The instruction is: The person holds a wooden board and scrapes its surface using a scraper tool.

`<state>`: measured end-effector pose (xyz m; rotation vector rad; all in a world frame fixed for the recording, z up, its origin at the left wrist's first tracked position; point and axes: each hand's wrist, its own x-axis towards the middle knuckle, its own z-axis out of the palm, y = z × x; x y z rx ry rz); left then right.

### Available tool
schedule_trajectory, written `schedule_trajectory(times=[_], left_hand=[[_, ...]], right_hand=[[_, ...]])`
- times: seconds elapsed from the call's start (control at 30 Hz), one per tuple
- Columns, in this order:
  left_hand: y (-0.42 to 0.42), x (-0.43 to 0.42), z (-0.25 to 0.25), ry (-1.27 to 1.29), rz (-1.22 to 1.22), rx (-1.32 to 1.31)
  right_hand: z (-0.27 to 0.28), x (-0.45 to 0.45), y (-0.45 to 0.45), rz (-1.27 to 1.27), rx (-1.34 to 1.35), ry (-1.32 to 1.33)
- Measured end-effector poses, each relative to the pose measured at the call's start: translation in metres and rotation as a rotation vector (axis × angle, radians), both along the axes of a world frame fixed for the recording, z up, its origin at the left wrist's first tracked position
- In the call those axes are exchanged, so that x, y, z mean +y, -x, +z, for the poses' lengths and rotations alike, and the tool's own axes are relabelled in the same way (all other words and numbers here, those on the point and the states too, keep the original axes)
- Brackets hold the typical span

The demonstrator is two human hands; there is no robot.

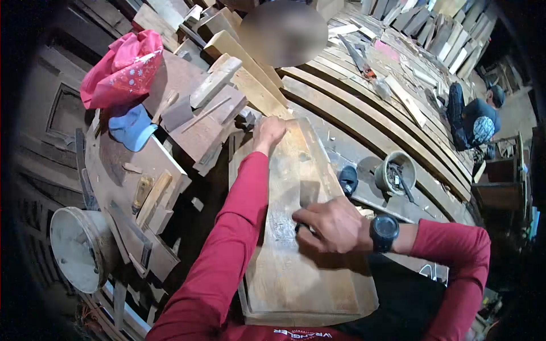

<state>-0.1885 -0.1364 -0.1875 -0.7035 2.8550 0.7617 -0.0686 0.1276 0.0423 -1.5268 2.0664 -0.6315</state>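
Note:
A thick wooden board [284, 273] lies lengthwise in front of me, its near end close to my body. My left hand [270, 133] is closed at the board's far left edge, with its fingers curled and partly hidden. Over the middle of the board, my right hand [335, 226] is closed, thumb and fingers around a small dark thing mostly hidden by the hand. Just left of the fingertips, the wood has a pale, scuffed patch [281, 227]. A black watch [384, 233] is on my right wrist.
On the left bench are a pink bag [128, 68], a blue cap [132, 128] and a wood-handled tool [142, 193]. A white bucket [74, 247] stands nearer. Right are a pail [394, 173], a dark shoe [347, 181] and long planks [364, 125]. Another person [480, 116] is farther right.

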Motion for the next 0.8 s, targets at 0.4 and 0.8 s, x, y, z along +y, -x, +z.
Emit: schedule_trajectory(times=[0.4, 0.8], left_hand=[[0.012, -0.007, -0.023, 0.037, -0.036, -0.023], [0.008, 0.001, -0.007, -0.005, -0.048, -0.034]], right_hand=[[0.013, 0.002, -0.016, -0.026, 0.046, 0.032], [0.027, 0.000, -0.022, -0.005, -0.040, 0.050]])
